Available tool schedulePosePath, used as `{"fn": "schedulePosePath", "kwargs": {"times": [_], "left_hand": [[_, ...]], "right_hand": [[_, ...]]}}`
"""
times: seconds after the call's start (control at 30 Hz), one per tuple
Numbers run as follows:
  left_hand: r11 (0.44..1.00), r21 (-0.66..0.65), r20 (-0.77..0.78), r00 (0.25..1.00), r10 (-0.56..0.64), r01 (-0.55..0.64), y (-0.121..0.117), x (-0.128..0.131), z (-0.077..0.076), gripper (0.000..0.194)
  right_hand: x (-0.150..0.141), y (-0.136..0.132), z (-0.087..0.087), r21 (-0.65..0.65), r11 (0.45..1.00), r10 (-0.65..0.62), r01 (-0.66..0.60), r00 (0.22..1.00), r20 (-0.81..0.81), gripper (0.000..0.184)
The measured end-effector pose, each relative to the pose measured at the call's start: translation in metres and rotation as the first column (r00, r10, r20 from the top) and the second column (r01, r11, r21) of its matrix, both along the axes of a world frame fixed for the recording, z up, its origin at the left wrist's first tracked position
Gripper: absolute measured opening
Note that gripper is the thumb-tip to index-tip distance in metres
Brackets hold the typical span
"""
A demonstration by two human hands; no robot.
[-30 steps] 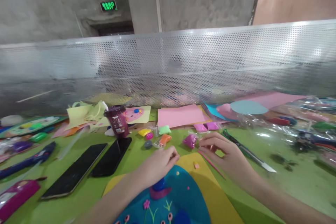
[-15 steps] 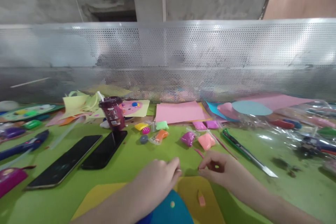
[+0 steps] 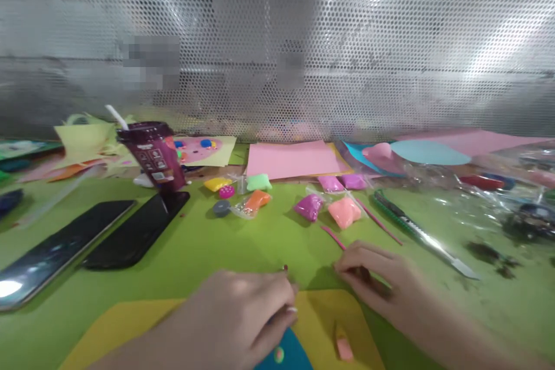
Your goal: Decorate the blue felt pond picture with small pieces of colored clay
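Observation:
My left hand (image 3: 254, 312) is closed over the blue piece (image 3: 288, 354) on the yellow sheet (image 3: 318, 315). Its fingers are curled together, and a small white bit shows at the fingertips; what they grip is unclear. To the right, my right hand (image 3: 377, 280) pinches thumb and forefinger together just above the green table, with nothing I can make out between them. Just past those fingertips lies a thin pink strip (image 3: 333, 237). A small orange-and-pink clay piece (image 3: 343, 344) rests on the yellow sheet between my hands. The blue piece bears a small round multicoloured dot (image 3: 278, 354).
Small bags of orange (image 3: 256, 200), purple (image 3: 309, 207) and salmon clay (image 3: 344, 211) lie ahead. A green utility knife (image 3: 422, 234) with its blade out is at right. Two phones (image 3: 139, 231) and a dark drink cup (image 3: 154, 156) stand left. Pink paper (image 3: 290, 159) lies behind.
The view has tilted down and come closer to the table. My left hand has moved nearer, lower over the blue piece. My right hand remains pinched beside the pink strip.

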State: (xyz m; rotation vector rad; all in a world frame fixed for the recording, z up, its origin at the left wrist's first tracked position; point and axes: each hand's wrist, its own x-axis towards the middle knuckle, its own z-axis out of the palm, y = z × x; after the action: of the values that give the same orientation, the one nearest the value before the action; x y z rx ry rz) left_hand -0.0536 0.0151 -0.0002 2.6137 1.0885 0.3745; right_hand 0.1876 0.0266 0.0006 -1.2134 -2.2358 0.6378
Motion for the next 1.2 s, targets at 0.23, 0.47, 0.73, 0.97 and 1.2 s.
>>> {"fn": "schedulePosePath", "kwargs": {"times": [0.23, 0.47, 0.73, 0.97, 1.2], "left_hand": [[0.981, 0.189, 0.008, 0.998, -0.055, 0.053, -0.001, -0.001, -0.003, 0.023], [0.996, 0.085, 0.069, 0.998, 0.01, -0.016, -0.001, -0.002, 0.0, 0.018], [0.999, 0.007, 0.094, 0.995, 0.034, -0.035, -0.002, -0.002, 0.002, 0.013], [0.999, -0.013, 0.086, 0.995, 0.049, -0.048, 0.0, 0.001, 0.0, 0.012], [0.999, -0.028, 0.078, 0.996, 0.036, -0.034, -0.003, -0.001, 0.002, 0.012]], "right_hand": [[-0.002, 0.001, 0.0, 0.061, 0.998, 0.027, -0.026, 0.999, -0.02, 0.018], [0.001, -0.002, 0.002, 0.111, 0.994, -0.025, 0.024, 1.0, 0.009, 0.017], [0.002, 0.004, 0.002, 0.229, 0.971, 0.054, -0.074, 0.994, 0.091, 0.016], [0.0, 0.015, -0.003, 0.354, 0.931, 0.027, -0.095, 0.981, 0.192, 0.022], [0.008, -0.003, 0.005, 0.345, 0.914, 0.025, -0.212, 0.88, 0.474, 0.042]]}}
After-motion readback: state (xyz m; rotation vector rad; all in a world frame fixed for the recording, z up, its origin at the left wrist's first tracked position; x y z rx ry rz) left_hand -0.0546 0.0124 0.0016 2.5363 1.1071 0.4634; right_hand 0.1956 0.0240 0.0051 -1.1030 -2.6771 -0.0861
